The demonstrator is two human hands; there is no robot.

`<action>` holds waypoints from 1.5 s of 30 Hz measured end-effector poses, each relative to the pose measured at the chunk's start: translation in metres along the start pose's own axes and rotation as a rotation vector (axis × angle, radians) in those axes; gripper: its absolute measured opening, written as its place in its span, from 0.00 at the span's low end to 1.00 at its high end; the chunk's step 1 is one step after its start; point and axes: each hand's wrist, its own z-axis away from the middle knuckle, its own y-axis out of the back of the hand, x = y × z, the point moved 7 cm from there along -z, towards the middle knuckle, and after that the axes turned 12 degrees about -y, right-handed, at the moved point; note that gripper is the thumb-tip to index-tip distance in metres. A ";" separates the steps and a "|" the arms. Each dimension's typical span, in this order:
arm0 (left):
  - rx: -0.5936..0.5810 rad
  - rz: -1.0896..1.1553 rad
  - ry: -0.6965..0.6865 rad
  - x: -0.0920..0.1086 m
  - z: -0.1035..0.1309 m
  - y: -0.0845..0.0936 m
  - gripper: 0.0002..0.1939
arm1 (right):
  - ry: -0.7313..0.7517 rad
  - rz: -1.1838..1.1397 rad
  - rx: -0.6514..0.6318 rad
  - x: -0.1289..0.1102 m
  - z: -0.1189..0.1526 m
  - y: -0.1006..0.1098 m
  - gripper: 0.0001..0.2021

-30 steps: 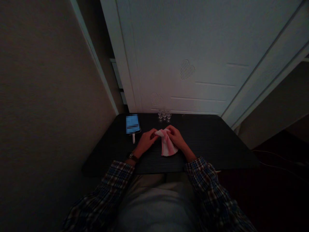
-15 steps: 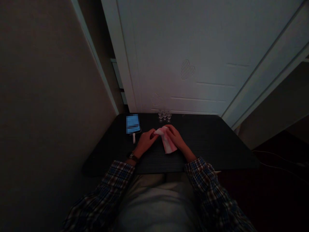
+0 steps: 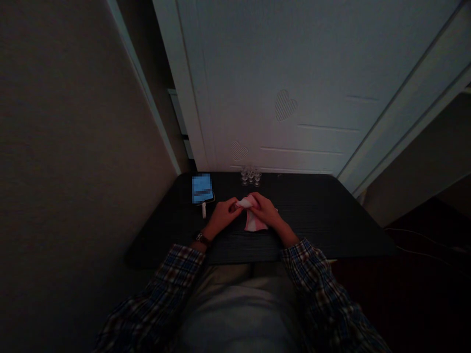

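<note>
A pink and white cloth (image 3: 255,222) is bunched between my two hands over the dark table, its lower part hanging toward me. My left hand (image 3: 223,215) has its fingers closed at the cloth's left end; a small thing may be inside, but it is too dark to tell. My right hand (image 3: 265,210) grips the cloth from the right, fingers wrapped over its top. Beyond my hands stand several small clear stemmed glasses (image 3: 251,176) in a tight group.
On the dark table (image 3: 316,220), a device with a blurred blue screen (image 3: 202,189) lies at the back left, a white object (image 3: 204,211) just in front of it. A white panel (image 3: 235,98) with carved hearts rises behind the table.
My right hand has closed further over the cloth, fingers now reaching lower across it. The hanging part of the cloth has shifted and looks shorter. My left hand has barely moved.
</note>
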 end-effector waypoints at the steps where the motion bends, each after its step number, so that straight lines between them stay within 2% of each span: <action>1: 0.009 0.010 0.008 0.000 0.000 0.001 0.11 | -0.011 0.019 -0.003 0.000 0.000 0.000 0.18; 14: 0.103 0.467 0.126 -0.019 0.002 -0.010 0.11 | -0.061 0.151 -0.016 -0.004 0.003 0.001 0.12; 17: 0.107 0.461 0.123 -0.023 0.000 -0.011 0.11 | -0.058 0.156 -0.035 -0.003 0.003 0.000 0.12; 23: 0.164 0.397 0.058 -0.023 -0.003 -0.005 0.09 | -0.034 0.079 -0.026 -0.006 0.005 0.001 0.21; 31: 0.104 0.617 0.162 -0.024 -0.002 -0.013 0.12 | -0.017 0.080 -0.012 -0.013 0.006 0.004 0.16; 39: 0.191 0.760 0.217 -0.028 -0.001 -0.008 0.11 | 0.021 0.024 0.000 -0.013 0.005 0.002 0.17; 45: 0.232 0.724 0.246 -0.034 0.000 -0.005 0.12 | 0.029 0.024 -0.037 -0.018 0.008 0.003 0.14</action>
